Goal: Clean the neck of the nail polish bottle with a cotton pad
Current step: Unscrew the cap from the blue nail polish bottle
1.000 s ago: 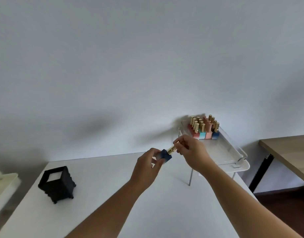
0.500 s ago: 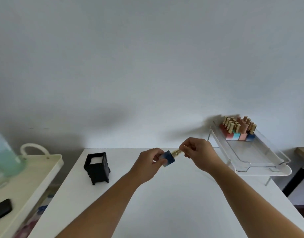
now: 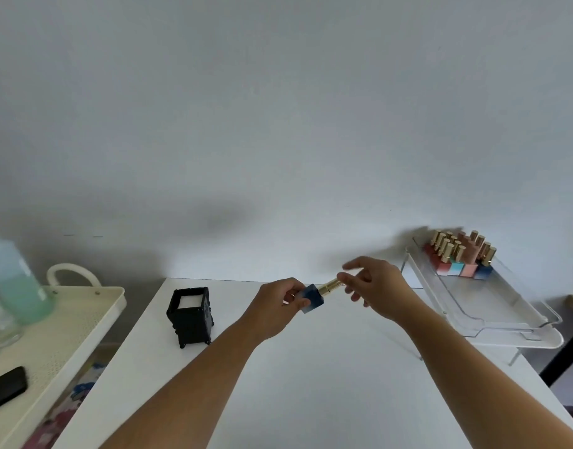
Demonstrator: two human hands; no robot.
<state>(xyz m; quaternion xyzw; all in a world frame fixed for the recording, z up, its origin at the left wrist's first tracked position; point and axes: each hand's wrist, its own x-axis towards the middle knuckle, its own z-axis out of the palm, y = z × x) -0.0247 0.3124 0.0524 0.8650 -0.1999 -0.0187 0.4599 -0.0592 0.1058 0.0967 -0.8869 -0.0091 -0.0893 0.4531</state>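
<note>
My left hand point(image 3: 277, 304) grips a blue square nail polish bottle point(image 3: 312, 298) above the white table point(image 3: 311, 384), tilted so its gold cap point(image 3: 329, 284) points right. The thumb and forefinger of my right hand point(image 3: 374, 291) pinch the end of that gold cap, the other fingers spread apart. A black square holder point(image 3: 191, 314) with white cotton pads point(image 3: 190, 300) inside stands on the table to the left of my hands.
A clear tray point(image 3: 492, 306) on a raised white stand at the right carries several more gold-capped polish bottles point(image 3: 461, 257). A cream cart point(image 3: 52, 335) at the left holds a green bottle point(image 3: 14, 280), a glass and a black phone point(image 3: 5, 388).
The view has swung left and down, showing more of the cart. My right hand's fingers have spread while still pinching the cap. The bottle stays between both hands.
</note>
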